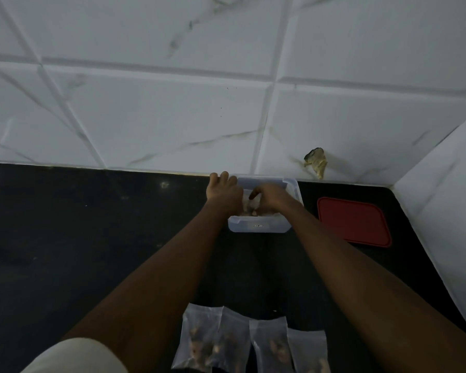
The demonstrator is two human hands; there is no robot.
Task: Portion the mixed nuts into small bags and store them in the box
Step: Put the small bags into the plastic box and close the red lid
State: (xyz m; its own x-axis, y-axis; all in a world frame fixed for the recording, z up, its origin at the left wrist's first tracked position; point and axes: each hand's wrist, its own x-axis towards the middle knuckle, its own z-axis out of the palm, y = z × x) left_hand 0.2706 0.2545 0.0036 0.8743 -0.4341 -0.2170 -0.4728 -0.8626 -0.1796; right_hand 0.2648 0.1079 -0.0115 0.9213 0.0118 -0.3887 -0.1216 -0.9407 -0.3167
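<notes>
A clear plastic box [258,226] stands on the black counter against the tiled wall. My left hand [222,193] rests at the box's left rim, fingers reaching over its far corner. Inside the box, my right hand [267,199] has its fingers curled round a small clear bag [250,204]. What lies in the bottom of the box is mostly hidden by both hands. Several small clear bags with nuts [249,343] lie in a row at the near edge of the counter, between my forearms.
A red lid [354,222] lies flat to the right of the box. The white tiled wall runs behind, and a side wall [441,211] closes the counter on the right. A dark scrap [316,161] sticks to the wall above the box.
</notes>
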